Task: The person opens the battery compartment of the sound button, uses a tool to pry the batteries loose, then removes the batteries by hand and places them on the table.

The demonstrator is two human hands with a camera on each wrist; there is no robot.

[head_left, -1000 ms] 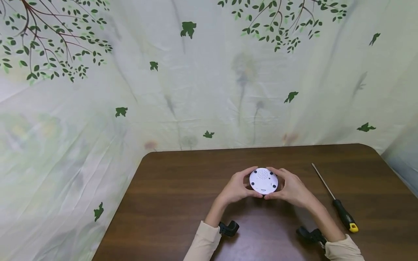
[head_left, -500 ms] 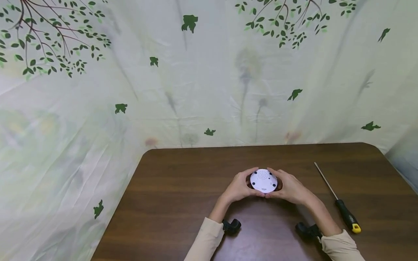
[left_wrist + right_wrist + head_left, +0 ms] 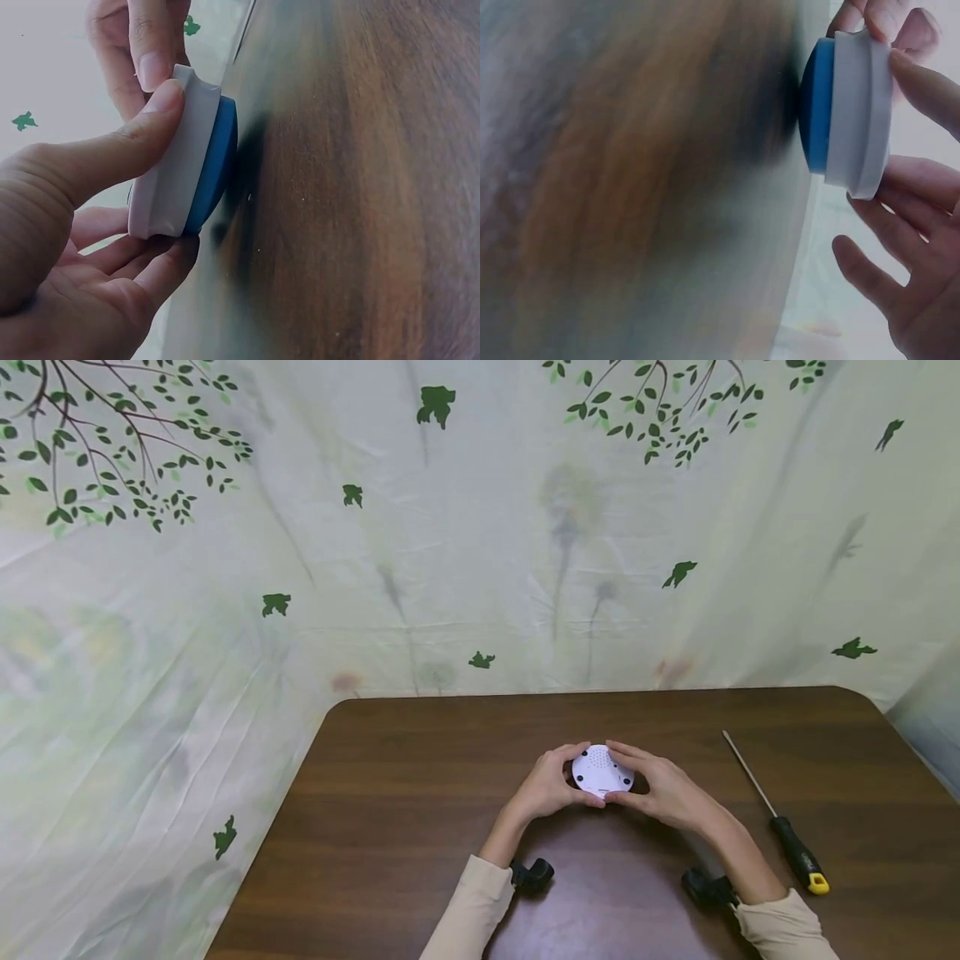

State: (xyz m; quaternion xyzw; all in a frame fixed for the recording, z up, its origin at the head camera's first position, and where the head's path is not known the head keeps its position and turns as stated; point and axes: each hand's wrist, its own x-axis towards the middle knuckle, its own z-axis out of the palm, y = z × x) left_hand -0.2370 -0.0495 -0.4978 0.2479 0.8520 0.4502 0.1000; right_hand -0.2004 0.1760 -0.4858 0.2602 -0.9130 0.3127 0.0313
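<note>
A round white device [image 3: 600, 770] with a perforated face and several dark dots is held between both hands over the table. Its white face points up. The blue domed side [image 3: 216, 165] faces the tabletop in the left wrist view. My left hand [image 3: 546, 787] grips the left edge, thumb at the near rim and fingers at the far rim. On the opposite edge my right hand [image 3: 666, 787] pinches it the same way, its fingers overlapping part of the face. In the right wrist view, the white rim [image 3: 861, 112] sits between thumb and fingers, with one finger spread away.
A screwdriver [image 3: 787, 839] with a black and yellow handle lies on the brown wooden table [image 3: 420, 827], right of the right hand. Behind the table hangs a pale cloth [image 3: 480, 543] with leaf prints. Dark camera mounts [image 3: 534, 875] are strapped at the wrists.
The device has shifted slightly left and up in the head view. My right hand's fingers now reach further over its face, covering a dark dot. Both hands keep their grip, and the screwdriver stays put.
</note>
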